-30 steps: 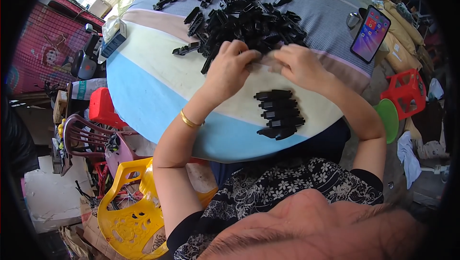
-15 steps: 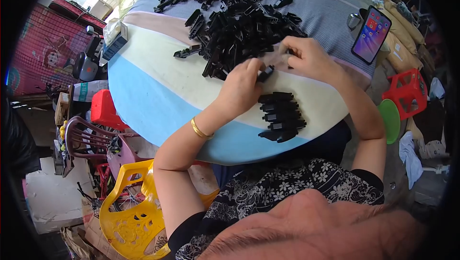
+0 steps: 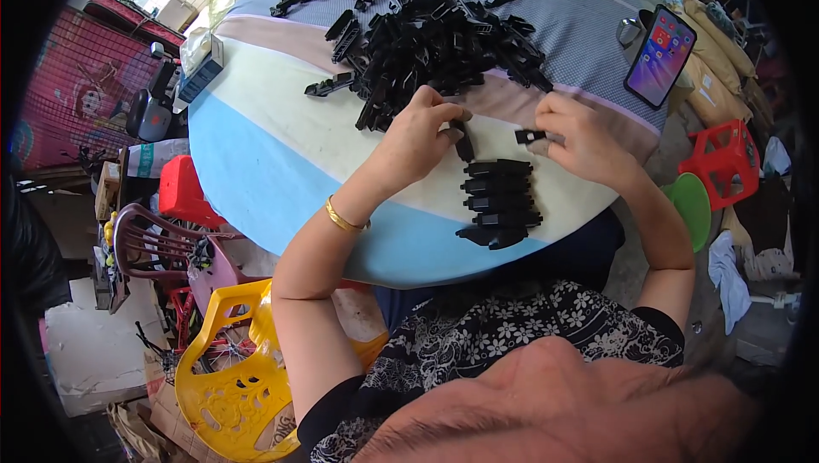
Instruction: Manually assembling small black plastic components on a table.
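My left hand (image 3: 420, 136) is closed on a narrow black plastic part (image 3: 463, 141), which hangs tilted from the fingertips. In my right hand (image 3: 580, 137), a smaller black plastic piece (image 3: 530, 136) is pinched between thumb and fingers, pointing toward the left hand. The two pieces are apart. Just below the hands, several black plastic parts (image 3: 499, 205) lie side by side in a short column near the table's front edge. Beyond my left hand spreads a big loose heap of black plastic parts (image 3: 418, 49).
A striped cloth covers the round table (image 3: 264, 156). A phone (image 3: 660, 57) stands at the right edge, and a tissue box (image 3: 202, 69) sits at the left. Around the table are a yellow chair (image 3: 226, 399), a red stool (image 3: 723, 164) and a green round seat (image 3: 689, 211).
My right hand has moved from the heap's edge toward me and rightward, now with a small black piece showing in it. The part in my left hand has swung to point downward.
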The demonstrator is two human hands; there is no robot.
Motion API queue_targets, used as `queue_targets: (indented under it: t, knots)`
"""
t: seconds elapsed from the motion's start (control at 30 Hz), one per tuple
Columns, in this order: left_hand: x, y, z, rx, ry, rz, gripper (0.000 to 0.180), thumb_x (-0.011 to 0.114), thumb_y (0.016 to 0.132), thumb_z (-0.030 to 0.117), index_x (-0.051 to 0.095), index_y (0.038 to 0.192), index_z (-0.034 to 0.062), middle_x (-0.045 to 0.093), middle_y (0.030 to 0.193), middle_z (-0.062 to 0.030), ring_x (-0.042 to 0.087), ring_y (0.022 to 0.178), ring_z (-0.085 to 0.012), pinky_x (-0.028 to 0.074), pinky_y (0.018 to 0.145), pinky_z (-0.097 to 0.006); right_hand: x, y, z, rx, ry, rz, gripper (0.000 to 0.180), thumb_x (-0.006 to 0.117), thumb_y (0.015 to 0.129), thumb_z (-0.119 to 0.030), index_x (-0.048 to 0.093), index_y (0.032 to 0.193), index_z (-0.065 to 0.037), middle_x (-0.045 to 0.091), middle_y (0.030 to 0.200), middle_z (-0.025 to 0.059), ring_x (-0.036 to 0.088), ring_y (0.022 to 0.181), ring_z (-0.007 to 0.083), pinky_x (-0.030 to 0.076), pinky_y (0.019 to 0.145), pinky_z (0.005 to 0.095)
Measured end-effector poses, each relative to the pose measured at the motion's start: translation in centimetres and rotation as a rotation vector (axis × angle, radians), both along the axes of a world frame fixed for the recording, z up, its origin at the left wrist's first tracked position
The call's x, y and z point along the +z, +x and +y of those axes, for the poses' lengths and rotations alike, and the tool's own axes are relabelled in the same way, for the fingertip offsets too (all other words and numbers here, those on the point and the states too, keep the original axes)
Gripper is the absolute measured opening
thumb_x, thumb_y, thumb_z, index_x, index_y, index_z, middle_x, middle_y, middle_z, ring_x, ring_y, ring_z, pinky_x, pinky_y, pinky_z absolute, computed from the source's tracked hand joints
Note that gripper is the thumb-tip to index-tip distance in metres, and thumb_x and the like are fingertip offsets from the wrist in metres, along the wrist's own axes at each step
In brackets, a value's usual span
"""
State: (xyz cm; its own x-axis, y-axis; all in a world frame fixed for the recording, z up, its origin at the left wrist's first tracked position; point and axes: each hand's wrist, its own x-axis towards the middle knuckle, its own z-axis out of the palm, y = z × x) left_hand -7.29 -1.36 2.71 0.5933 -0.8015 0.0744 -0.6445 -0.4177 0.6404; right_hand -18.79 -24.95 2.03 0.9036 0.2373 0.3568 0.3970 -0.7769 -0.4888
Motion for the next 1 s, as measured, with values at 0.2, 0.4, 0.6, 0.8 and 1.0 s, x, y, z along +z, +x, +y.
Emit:
queue_targets:
  t: [0.2,0.4,0.6,0.8,1.0]
  knots:
    - [-1.8,2.1,0.8,-0.263,-0.171,-0.154,0.026,0.062,0.073,-0.004,0.064,0.099,0.0016,0.054,0.11,-0.0122,0.057,0.091,-0.0283,0.048,0.076,-0.033,0.3,1.8,2.5,-0.065,0.173,0.122,0.017,0.069,0.073,-0.009,0.063,0.085,0.001,0.055,0.083,0.0102,0.057,0.072,0.026,0.044,0.062,0.0348]
    - [-2.4,0.2,-0.7,-0.057,-0.11,-0.308,0.017,0.065,0.068,0.007,0.067,0.085,0.007,0.06,0.09,-0.0075,0.056,0.088,-0.0279,0.048,0.077,-0.037,0.3,2.8,3.3,-0.034,0.023,0.018,0.016,0.069,0.072,-0.012,0.065,0.083,-0.001,0.058,0.082,0.01,0.059,0.073,0.0284,0.047,0.064,0.0374]
    - [-2.2,0.3,0.1,0.04,-0.161,-0.098,0.02,0.071,0.065,0.006,0.066,0.084,0.0017,0.058,0.084,-0.0109,0.058,0.076,-0.0275,0.048,0.069,-0.035,0.3,2.4,2.4,0.03,-0.221,-0.019,0.012,0.065,0.07,-0.007,0.066,0.081,-0.003,0.056,0.078,0.0095,0.059,0.075,0.0277,0.047,0.065,0.0376]
    - [-2.0,0.1,-0.2,0.013,-0.162,-0.067,0.016,0.073,0.063,0.005,0.066,0.077,-0.0013,0.055,0.074,-0.0105,0.056,0.064,-0.0248,0.046,0.06,-0.033,-0.5,3.8,3.5,0.114,-0.156,-0.115,0.012,0.062,0.067,-0.005,0.066,0.078,-0.003,0.056,0.078,0.0088,0.058,0.075,0.0275,0.047,0.065,0.0384]
    - [-0.9,0.0,-0.2,-0.141,-0.015,0.154,0.025,0.079,0.062,0.012,0.064,0.078,-0.001,0.055,0.073,-0.0106,0.057,0.066,-0.0245,0.046,0.061,-0.032,1.3,4.9,3.2,0.196,-0.126,0.311,0.011,0.064,0.071,-0.012,0.066,0.075,-0.002,0.059,0.075,0.0115,0.059,0.071,0.0299,0.046,0.063,0.0387]
